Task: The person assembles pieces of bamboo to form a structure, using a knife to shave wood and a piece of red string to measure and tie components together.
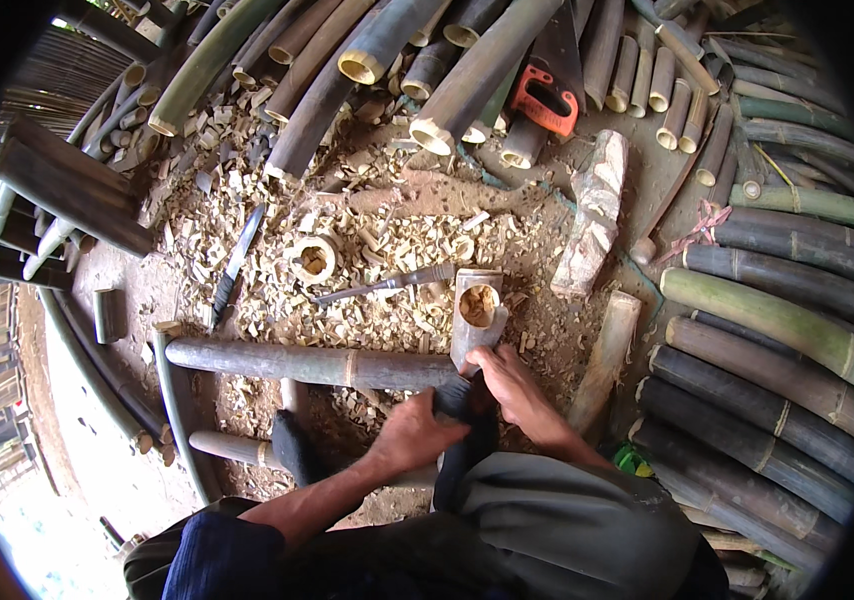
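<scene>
Lettering runs along the orange handle of the saw (pixel 545 101) at one o'clock, too small to make out. Bamboo poles (pixel 499 72) at twelve are cut off by the dark rim. What sits beneath the left hand (pixel 415 431), at six o'clock, is hard to read: its fingers curl over something dark, and I cannot tell whether they are clamped on it. The bamboo piece (pixel 464 338) is just off centre toward three o'clock, beside the right end of a long pole (pixel 292 359); whether they touch is unclear. It is pale grey, its round opening turned up, with ragged tan matter inside. The right hand (pixel 513 388), between four and five o'clock, has thumb and forefinger clamped on its near end; the other fingers are partly hidden. A slim tool (pixel 415 278) lies on the chips (pixel 367 315) just left of the piece, and a knife (pixel 238 262) lies at nine.
</scene>
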### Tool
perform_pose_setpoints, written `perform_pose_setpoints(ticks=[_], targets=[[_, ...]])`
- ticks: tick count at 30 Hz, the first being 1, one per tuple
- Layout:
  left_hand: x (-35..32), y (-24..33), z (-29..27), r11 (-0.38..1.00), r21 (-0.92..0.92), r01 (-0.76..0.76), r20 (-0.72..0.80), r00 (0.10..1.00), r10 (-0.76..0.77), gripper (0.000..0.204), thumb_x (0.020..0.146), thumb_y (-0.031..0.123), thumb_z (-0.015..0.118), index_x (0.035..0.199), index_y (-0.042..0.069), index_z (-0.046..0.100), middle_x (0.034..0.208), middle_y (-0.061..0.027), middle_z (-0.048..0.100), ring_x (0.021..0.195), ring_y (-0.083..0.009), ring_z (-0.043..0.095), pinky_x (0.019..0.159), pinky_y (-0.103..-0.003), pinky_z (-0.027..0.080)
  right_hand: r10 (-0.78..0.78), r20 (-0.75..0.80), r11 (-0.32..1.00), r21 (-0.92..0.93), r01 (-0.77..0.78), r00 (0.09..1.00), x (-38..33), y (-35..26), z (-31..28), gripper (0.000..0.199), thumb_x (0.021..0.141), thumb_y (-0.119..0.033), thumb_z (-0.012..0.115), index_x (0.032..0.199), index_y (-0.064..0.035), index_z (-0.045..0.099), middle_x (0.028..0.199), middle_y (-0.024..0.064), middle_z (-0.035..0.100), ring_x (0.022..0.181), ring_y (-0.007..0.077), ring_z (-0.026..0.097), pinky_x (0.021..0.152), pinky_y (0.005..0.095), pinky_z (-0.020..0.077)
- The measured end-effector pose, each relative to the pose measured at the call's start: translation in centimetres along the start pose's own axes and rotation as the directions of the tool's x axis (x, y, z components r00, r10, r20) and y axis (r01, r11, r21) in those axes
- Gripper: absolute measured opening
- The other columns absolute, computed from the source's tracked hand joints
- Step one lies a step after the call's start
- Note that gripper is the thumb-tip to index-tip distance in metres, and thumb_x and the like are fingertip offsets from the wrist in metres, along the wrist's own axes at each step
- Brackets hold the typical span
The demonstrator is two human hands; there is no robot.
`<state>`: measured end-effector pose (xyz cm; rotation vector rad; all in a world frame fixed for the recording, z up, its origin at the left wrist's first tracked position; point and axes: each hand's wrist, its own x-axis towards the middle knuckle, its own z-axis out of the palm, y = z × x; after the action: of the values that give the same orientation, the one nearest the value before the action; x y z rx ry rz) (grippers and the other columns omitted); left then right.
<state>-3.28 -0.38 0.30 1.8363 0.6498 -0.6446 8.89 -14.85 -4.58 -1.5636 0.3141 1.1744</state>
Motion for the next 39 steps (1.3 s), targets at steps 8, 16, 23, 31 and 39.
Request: perform_pose_setpoints(ticks=[8, 16, 23, 31, 39], targets=[[4.1, 6.3, -9.9, 0.741, 0.671, -0.018, -0.117, 0.985, 0.130, 0.027, 0.073, 0.020, 0.077, 0.095, 0.005, 0.071, 0.085, -0.0152, 0.074, 0.081, -0.0286, 0.074, 0.074, -0.040, 0.058, -0.018, 0.176, 0.695, 0.710, -0.115, 0.984, 1.7, -3.0, 4.5, 0.025, 0.103, -0.029, 0.056, 0.111, -0.0056, 0.064, 0.101, 0.0104, 0.070, 0.085, 0.0226, 0.070, 0.086, 0.0498, 0.0613], [4.6, 13.2, -6.9, 0.332, 0.915, -0.229, 0.131, 0.947, 0.293, 0.018, 0.082, 0.012, 0.074, 0.097, 0.002, 0.072, 0.086, -0.0122, 0.075, 0.083, -0.0250, 0.076, 0.075, -0.038, 0.058, -0.106, 0.270, 0.428, 0.881, -0.201, 0.957, 0.7, -3.0, 4.1, 0.034, 0.107, -0.040, 0.050, 0.119, -0.0121, 0.063, 0.111, -0.0014, 0.071, 0.096, 0.0173, 0.066, 0.098, 0.0388, 0.0513], [0.3, 10.3, -6.2, 0.500, 0.596, -0.628, 0.637, 0.749, 0.183, 0.048, 0.089, 0.044, 0.071, 0.105, 0.000, 0.069, 0.090, -0.0185, 0.074, 0.081, -0.0349, 0.075, 0.070, -0.046, 0.060, -0.111, 0.285, 0.941, 0.339, 0.009, 0.952, -5.0, -0.2, 0.9, 0.030, 0.105, -0.033, 0.052, 0.110, -0.0065, 0.064, 0.099, 0.0028, 0.066, 0.088, 0.0142, 0.063, 0.084, 0.0292, 0.0497], [6.3, 13.0, 4.9, 0.097, 0.522, -0.847, 0.488, 0.390, 0.781, 0.070, 0.087, 0.009, 0.068, 0.151, 0.012, 0.039, 0.147, -0.0222, 0.048, 0.132, -0.0385, 0.053, 0.096, -0.050, 0.054, -0.378, 0.011, 0.781, -0.534, 0.325, 0.926, -1.9, 4.6, -10.0, 0.026, 0.100, -0.026, 0.053, 0.113, -0.0053, 0.062, 0.094, 0.0079, 0.067, 0.090, 0.0212, 0.066, 0.089, 0.0393, 0.0525], [13.3, 13.1, 5.8, 0.542, 0.435, -0.719, 0.367, 0.692, 0.622, 0.104, 0.076, -0.001, 0.075, 0.162, 0.023, 0.023, 0.157, -0.0293, 0.036, 0.131, -0.0458, 0.055, 0.104, -0.048, 0.053, -0.631, 0.230, 0.106, -0.921, 0.376, 0.741, 2.6, -1.5, -12.5, 0.022, 0.091, -0.021, 0.062, 0.107, -0.0063, 0.065, 0.091, 0.0123, 0.069, 0.088, 0.0285, 0.068, 0.082, 0.0439, 0.0544]])
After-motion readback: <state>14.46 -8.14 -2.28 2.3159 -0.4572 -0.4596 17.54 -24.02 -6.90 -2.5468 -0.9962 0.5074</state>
